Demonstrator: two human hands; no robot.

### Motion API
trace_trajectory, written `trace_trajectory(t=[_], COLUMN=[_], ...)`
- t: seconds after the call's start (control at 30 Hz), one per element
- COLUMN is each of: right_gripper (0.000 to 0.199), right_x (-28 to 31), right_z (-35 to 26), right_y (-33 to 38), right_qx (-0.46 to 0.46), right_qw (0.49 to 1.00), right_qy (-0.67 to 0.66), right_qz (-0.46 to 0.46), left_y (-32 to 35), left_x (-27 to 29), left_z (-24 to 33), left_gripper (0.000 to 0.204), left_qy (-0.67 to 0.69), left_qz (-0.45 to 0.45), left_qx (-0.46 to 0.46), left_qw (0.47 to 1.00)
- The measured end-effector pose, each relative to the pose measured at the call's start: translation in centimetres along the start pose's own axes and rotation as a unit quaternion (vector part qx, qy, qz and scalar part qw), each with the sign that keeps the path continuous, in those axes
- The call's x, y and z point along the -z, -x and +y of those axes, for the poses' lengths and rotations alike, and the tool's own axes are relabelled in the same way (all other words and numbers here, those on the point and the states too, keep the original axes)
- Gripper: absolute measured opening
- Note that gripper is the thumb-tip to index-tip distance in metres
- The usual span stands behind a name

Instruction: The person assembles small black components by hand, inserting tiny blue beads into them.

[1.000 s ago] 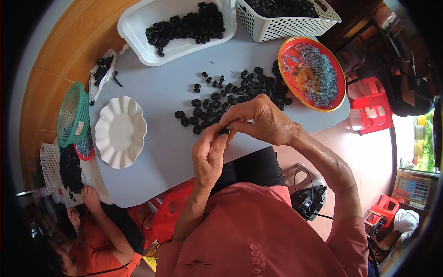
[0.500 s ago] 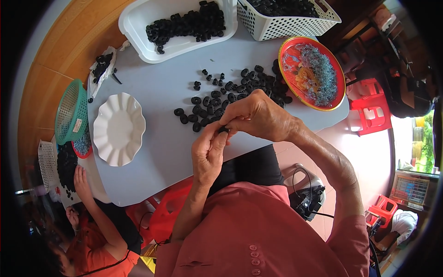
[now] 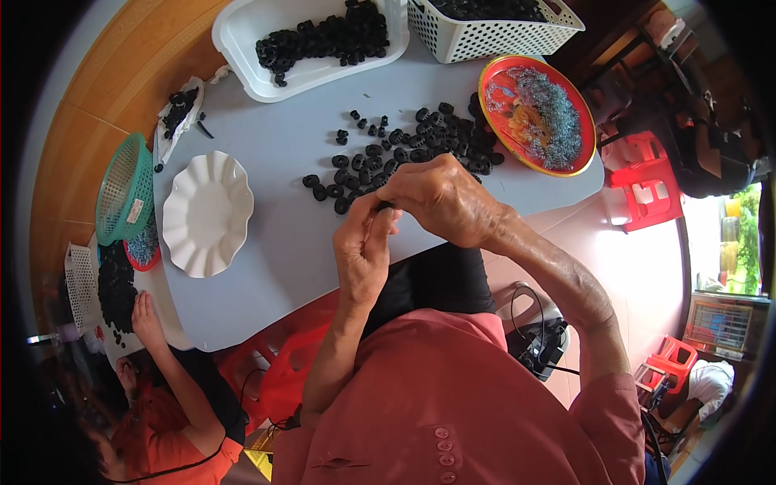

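Observation:
My left hand [image 3: 363,255] is closed, pinching a small black part [image 3: 383,207] between thumb and fingers over the table's near side. My right hand [image 3: 443,198] meets it there, its fingertips pressed together at the same part. Whether the right fingers hold a separate tiny piece is hidden. Just beyond both hands lies a loose spread of small black oval parts [image 3: 373,162]. To the right of that spread is a red round tray [image 3: 503,129] with a yellow rim, holding a heap of small clear bluish pieces [image 3: 554,121].
A white scalloped dish [image 3: 208,214] sits at left. At the back stand a white tub [image 3: 234,48] and a white perforated basket [image 3: 493,44], both holding black parts. A green colander [image 3: 121,194] is at far left, near another person's hand [image 3: 145,319]. Red stools [image 3: 647,182] stand right.
The view has shifted slightly, so the table's things sit a little higher. My right hand has turned slightly over the left, and the black part stays between them.

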State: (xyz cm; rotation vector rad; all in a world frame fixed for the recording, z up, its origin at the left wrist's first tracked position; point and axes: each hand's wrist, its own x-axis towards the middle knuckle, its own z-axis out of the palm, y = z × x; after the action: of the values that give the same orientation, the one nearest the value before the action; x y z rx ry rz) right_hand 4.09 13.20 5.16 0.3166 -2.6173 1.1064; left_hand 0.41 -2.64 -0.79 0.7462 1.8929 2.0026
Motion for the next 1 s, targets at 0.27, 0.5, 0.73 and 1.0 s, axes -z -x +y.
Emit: trace_trajectory(t=[0.27, 0.5, 0.73, 1.0], right_gripper=[0.014, 0.013, 0.014, 0.008], right_x=[1.4, 0.4, 3.4, 3.5], right_z=[0.4, 0.3, 1.8, 7.8], right_y=[-0.2, -0.3, -3.0, -5.4], right_qx=[-0.112, -0.059, -0.11, -0.064], right_qw=[0.982, 0.989, 0.993, 0.979], right_qy=[-0.143, -0.133, -0.041, 0.191], right_qz=[-0.048, -0.028, 0.02, -0.026], left_y=[-0.2, 0.2, 0.3, 0.0], left_x=[0.1, 0.5, 0.6, 0.6], left_z=[0.5, 0.7, 0.5, 0.8], left_gripper=[0.018, 0.017, 0.021, 0.017], left_qy=[0.005, -0.004, 0.035, 0.02], left_qz=[-0.025, -0.008, 0.003, 0.002], left_qx=[0.021, 0.025, 0.053, 0.053], left_qw=[0.999, 1.0, 0.998, 0.998])
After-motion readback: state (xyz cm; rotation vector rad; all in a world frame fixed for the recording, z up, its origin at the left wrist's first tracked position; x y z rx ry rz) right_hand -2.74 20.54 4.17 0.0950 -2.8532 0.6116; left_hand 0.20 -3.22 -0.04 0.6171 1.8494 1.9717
